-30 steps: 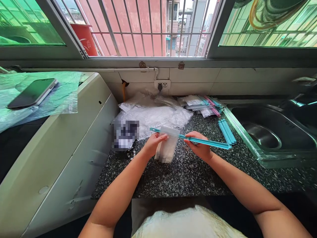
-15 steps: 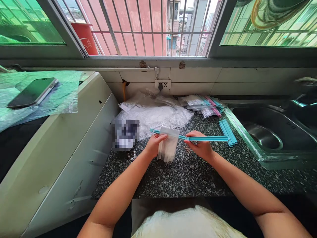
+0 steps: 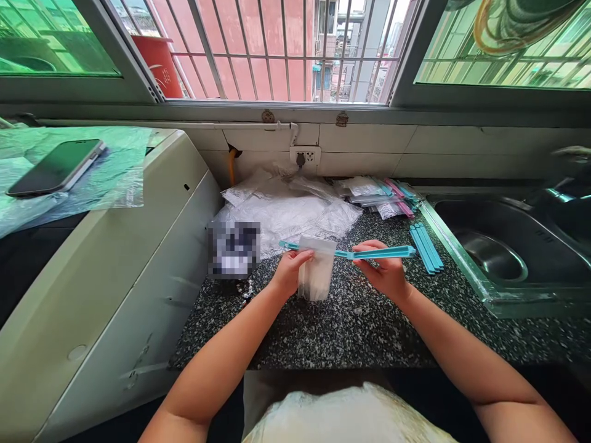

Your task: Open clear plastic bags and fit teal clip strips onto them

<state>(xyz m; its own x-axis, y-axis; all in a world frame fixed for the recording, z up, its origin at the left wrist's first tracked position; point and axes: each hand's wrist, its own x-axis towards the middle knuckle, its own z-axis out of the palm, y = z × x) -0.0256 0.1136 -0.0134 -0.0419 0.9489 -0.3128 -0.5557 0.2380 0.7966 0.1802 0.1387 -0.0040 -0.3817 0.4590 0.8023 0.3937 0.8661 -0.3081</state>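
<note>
My left hand point(image 3: 292, 271) is closed on a small clear plastic bag point(image 3: 318, 278), thumb over its upper part. A long blue bag sealing clip point(image 3: 388, 253) runs across behind the bag's top, its thin left end sticking out past my left fingers. My right hand point(image 3: 382, 268) is closed round the clip's right half, near the bag, with the thumb side above it and fingers below. Farther right lie several more blue clips point(image 3: 425, 248) side by side on the counter.
Crumpled clear plastic bags point(image 3: 290, 209) spread behind my hands. A pile of packed clips point(image 3: 381, 192) in blue and pink lies at the back, left of the metal sink point(image 3: 498, 246). A phone point(image 3: 58, 166) rests on plastic sheeting at the left. A wall socket point(image 3: 305, 157) holds a plug.
My right hand has shifted slightly right along the blue clip, and the clip's right end now looks shorter and angled differently. My left hand still grips the bag.
</note>
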